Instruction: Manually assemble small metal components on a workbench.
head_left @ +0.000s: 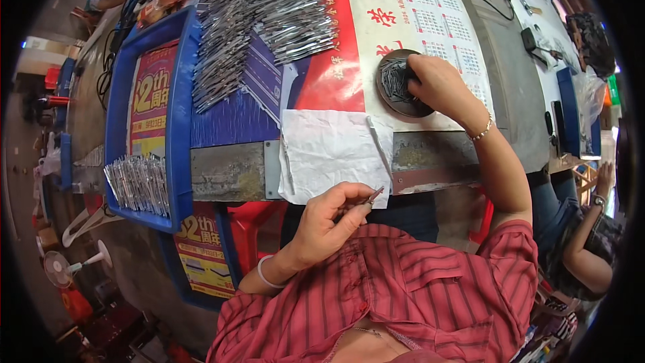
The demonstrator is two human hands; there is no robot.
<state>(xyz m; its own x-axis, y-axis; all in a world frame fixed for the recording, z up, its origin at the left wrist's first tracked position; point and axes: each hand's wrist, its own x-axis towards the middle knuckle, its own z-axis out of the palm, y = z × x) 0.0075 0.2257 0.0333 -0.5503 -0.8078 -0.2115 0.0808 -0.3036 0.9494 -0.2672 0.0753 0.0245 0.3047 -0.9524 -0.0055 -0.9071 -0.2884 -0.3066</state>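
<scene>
My left hand (326, 224) is raised in front of my chest, near the table edge. Its thumb and fingers pinch a small thin metal piece (374, 195), whose exact kind I cannot make out. My right hand (435, 83) reaches into a round brown bowl (383, 96) of small dark metal pins (396, 81). The fingers are bent together over the pins, their tips partly hidden. Between my hands a white cloth or paper sheet (326, 144) hangs over the table edge. One slim silver strip (379, 142) lies along its right side, another (287, 165) along its left.
Large piles of slim silver metal pieces (225, 50) cover the far left of the table. A blue tray (183, 111) at left holds a row of similar pieces (138, 185). Under the bowl lies a printed calendar sheet (430, 33). Another person's arm (584, 235) shows at right.
</scene>
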